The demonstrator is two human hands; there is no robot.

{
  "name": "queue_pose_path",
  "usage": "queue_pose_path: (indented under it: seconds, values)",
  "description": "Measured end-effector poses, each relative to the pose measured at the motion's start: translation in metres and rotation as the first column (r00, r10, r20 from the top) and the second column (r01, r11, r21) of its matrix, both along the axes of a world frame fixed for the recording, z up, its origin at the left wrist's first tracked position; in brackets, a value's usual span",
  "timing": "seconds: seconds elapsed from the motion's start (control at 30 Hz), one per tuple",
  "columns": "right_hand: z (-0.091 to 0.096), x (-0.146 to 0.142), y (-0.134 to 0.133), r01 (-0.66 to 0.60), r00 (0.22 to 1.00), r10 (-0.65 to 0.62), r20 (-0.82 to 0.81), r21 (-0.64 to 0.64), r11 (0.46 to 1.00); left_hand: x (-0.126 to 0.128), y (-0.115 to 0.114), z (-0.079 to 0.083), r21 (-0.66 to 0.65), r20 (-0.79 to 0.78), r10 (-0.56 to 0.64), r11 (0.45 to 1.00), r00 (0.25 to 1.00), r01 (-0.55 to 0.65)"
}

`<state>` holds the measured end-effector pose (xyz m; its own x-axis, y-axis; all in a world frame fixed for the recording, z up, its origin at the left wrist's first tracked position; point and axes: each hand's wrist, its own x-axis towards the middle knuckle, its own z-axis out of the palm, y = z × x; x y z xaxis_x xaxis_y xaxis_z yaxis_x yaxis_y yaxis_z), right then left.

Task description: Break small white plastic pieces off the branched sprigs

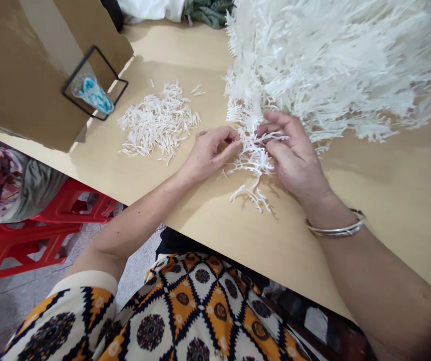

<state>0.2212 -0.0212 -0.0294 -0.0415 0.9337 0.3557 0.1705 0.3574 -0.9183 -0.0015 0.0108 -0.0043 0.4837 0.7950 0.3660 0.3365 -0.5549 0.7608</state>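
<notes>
Between my two hands is a white branched plastic sprig, with many thin curved prongs. My left hand is closed in a pinch at the sprig's left side, thumb and forefinger together on its prongs. From the right, my right hand grips the sprig, with prongs poking out between thumb and fingers; its exact hold is partly hidden. One forked end of the white strands lies on the table just below. Left of my left hand spreads a pile of short white slivers. Behind my right hand rises a big heap of similar white strands.
A cardboard box stands at the left on the tan table. Against it is a black wire frame by a clear cup with blue-and-white contents. Cloth lies at the back. Red stools and a seated person's clothing are at left.
</notes>
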Motion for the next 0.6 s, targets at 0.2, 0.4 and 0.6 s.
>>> queue_pose_path:
  seconds: [0.2,0.4,0.6]
  values:
    - [0.002,-0.005,-0.005,0.046,0.997,-0.051,0.050,0.095,0.994,-0.003,0.008,-0.007,-0.141,0.249,0.012,0.990,0.968,0.024]
    - [0.010,-0.019,-0.012,0.104,0.956,-0.191,0.222,0.353,0.930,-0.006,0.014,-0.008,-0.286,0.435,0.053,0.955,0.899,0.082]
    - [0.009,-0.020,-0.012,0.117,0.932,-0.233,0.279,0.376,0.919,-0.006,0.009,0.001,-0.382,0.448,-0.031,0.897,0.894,0.223]
